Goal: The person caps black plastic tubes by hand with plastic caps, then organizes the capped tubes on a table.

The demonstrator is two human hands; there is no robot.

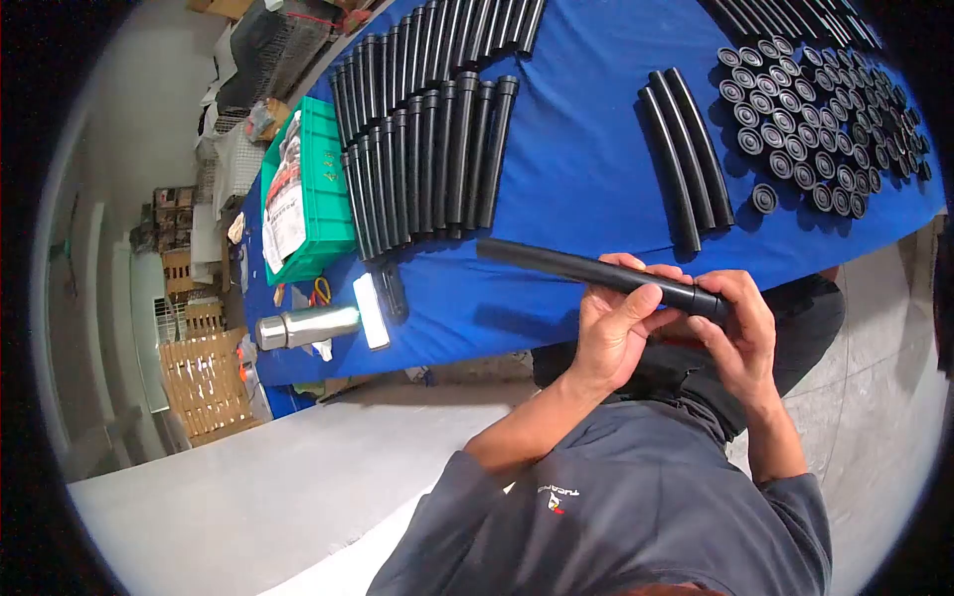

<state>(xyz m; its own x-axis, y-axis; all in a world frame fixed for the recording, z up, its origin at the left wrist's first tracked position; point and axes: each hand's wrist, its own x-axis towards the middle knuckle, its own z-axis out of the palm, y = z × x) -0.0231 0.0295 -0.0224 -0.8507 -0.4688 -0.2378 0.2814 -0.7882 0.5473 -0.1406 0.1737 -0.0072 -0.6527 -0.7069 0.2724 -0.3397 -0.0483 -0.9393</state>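
Note:
My left hand [618, 333] is closed around a long black tube [556, 264], with the thumb lying along it. The tube points left over the front edge of the blue-covered table. My right hand [737, 333] grips the tube's right end, where a slightly wider black cap [708, 302] with a visible seam sits; its fingers partly hide the cap. Beyond my hands lie a few loose black tubes [686, 159] side by side. Many round black caps [795, 119] are spread at the right, one [763, 199] apart from the others.
Rows of capped black tubes [427, 149] lie at the left-centre of the blue cloth [586, 119]. Beside them are a green crate [323, 179] with a printed bag, a steel bottle [308, 327], a white box-like object [372, 311] and scissors [321, 291]. Thin black rods lie at the far right.

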